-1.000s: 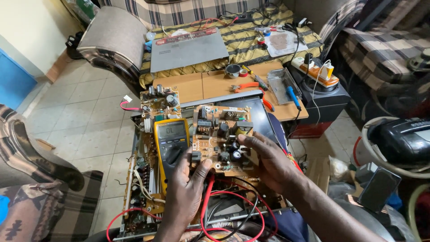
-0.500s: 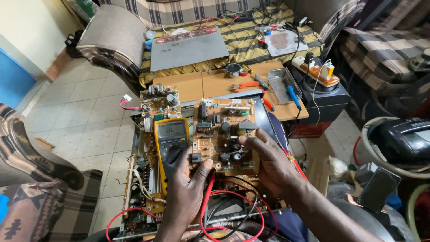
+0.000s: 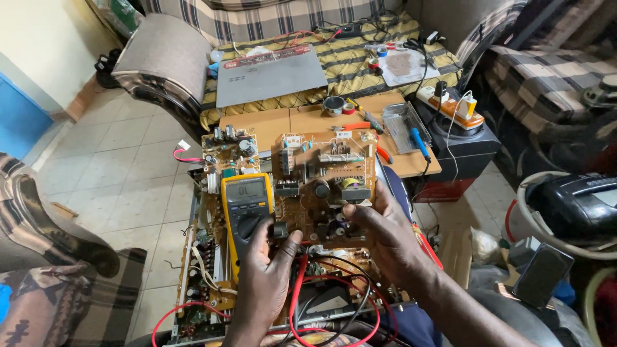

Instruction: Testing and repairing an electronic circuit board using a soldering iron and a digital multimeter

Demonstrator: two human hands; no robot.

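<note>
Your left hand [image 3: 267, 273] reaches up from the bottom of the view, palm down, fingers curled over the lower body of the yellow multimeter [image 3: 247, 207], thumb stretched right to touch the bottom edge of the brown circuit board [image 3: 324, 186]. It grips the meter loosely against the chassis below. Your right hand [image 3: 385, 234] comes in from the lower right, wrist bent, fingers spread and closed on the board's lower right edge, thumb lying across its face near the dark capacitors. The board is tilted up towards you, held between both hands, just beside the meter and above a larger open chassis [image 3: 209, 283].

By count: one multimeter, its screen lit; two boards up top, the held one and a smaller board [image 3: 229, 151] touching the meter's upper edge. Red leads [image 3: 302, 302] and black ones loop under your wrists; I cannot tell how many. Beyond, one wooden table [image 3: 270, 122] carries one grey metal tray [image 3: 402, 119].
</note>
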